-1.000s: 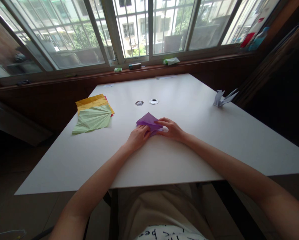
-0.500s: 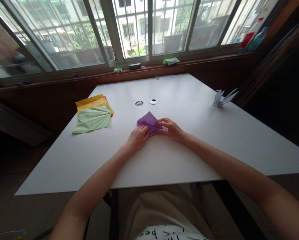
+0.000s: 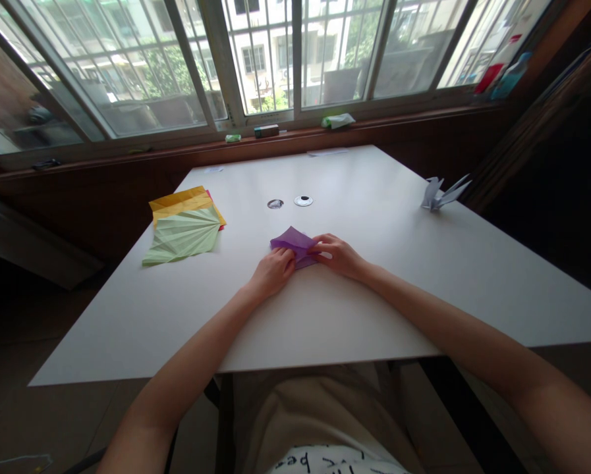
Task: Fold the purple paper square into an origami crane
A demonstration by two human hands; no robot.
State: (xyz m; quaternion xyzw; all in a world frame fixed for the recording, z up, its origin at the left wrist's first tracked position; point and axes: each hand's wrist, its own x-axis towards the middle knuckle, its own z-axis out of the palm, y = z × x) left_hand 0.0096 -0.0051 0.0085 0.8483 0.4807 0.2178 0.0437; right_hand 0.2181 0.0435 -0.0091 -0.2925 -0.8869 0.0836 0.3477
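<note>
A piece of purple folded paper lies on the white table in front of me, one flap pointing away from my body. My left hand presses on its left near part with curled fingers. From the right, my right hand grips the paper's right edge between thumb and fingers. The fingers hide the near left part and the right corner of the paper.
Creased green paper lies over yellow paper at the left of the white table. Two round discs, a left disc and a right disc, lie beyond the purple paper. A white paper crane stands near the right edge.
The far tip of the purple paper has come down slightly toward me and shifted a little left. My right fingers have moved slightly over the right edge; my left hand has stayed put.
</note>
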